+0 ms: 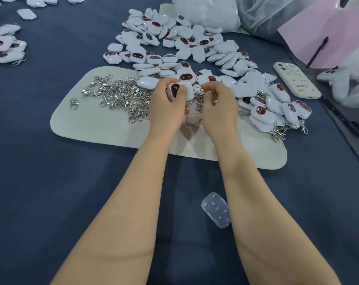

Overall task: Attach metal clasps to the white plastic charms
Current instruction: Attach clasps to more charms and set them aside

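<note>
Clipping a clasp onto a charm over the pale mat [96,124].

Loose clasps [121,95] lie heaped on the mat's left, likely kept within easy reach. The left hand [166,103] grips one white charm [177,91], apparently to steady it, while the right hand [217,105] pinches a small metal clasp [198,91] just beside it, seemingly to hook it on. Clasped charms [277,108] gather right of the hands, then a phone [295,83]. The surface [51,182] wears dark blue cloth; plastic bags [205,13] and pink paper [328,38] sit behind.

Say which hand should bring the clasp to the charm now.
Right, likely: the right hand pinches a metal clasp close beside the white charm, which the left hand grips.
</note>
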Motion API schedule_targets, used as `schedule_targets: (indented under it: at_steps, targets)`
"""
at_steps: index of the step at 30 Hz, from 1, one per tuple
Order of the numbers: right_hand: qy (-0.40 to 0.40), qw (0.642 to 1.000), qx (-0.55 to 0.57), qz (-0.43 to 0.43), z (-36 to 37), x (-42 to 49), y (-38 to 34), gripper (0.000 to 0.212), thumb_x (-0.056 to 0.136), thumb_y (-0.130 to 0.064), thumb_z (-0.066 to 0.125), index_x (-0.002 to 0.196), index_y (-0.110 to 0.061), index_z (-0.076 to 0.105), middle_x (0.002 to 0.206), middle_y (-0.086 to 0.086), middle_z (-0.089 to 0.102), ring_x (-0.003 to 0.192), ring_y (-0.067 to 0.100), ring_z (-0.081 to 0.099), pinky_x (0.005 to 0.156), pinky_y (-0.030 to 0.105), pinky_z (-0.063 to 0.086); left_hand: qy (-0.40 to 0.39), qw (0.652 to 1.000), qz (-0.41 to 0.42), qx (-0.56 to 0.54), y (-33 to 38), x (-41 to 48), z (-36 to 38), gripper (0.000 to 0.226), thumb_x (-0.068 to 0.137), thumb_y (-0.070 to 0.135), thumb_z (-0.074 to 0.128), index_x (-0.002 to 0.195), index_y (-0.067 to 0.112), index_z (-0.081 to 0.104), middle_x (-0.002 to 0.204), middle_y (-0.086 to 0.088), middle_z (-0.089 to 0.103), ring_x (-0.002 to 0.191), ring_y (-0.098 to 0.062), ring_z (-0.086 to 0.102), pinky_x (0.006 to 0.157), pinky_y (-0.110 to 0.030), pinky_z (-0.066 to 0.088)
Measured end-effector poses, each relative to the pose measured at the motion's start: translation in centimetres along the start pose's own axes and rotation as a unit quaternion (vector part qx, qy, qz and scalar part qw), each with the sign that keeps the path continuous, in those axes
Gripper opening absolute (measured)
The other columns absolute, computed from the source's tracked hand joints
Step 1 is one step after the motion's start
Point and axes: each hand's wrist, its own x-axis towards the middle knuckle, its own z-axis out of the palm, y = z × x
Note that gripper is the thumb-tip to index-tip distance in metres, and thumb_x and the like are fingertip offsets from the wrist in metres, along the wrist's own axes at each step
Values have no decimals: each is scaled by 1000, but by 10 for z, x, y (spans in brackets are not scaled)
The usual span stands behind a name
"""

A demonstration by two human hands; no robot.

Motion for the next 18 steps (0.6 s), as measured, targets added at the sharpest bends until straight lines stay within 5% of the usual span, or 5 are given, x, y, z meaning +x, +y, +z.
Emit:
schedule_targets:
  at_steps: [2,8,12,15,18]
  targets:
    - [18,1000,9,-9,-1,0,-2,25,95,-8,44,112,-13,62,116,3,58,105,12,52,88,13,34,3,1000,-13,-23,0,1,0,11,94,16,52,102,22,57,105,-14,63,67,-14,63,58,-23,54]
    - [-92,993,75,-8,1,-3,-7,13,94,-24,54,104,-19,61,85,-1,68,79,10,63,74,23,48,-19,1000,22,4,3,-4,6,33,98,19,41,128,23,56,120,-7,64,113,-28,59,99,-48,46]
    - [95,989,111,26,-9,4,-3,10,93,-19,55,99,-18,48,78,-12,55,63,-6,51,62,8,41,16,998,-21,-50,-1,-1,6,37,98,26,41,135,22,44,116,0,57,105,-24,62,95,-44,49]
    - [226,964,130,45,-26,11,3,20,94,-8,48,113,-11,43,113,0,54,94,5,52,80,4,37,57,993,-60,-85,-3,2,3,20,98,20,43,116,18,50,118,-2,54,92,-19,63,81,-32,54]
    - [222,974,-38,-13,-24,7,3,53,90,4,44,140,-8,32,153,17,14,143,26,16,116,24,15,79,985,-84,-129,-5,5,3,12,96,14,44,106,17,50,112,-2,55,71,-8,60,63,-21,49]
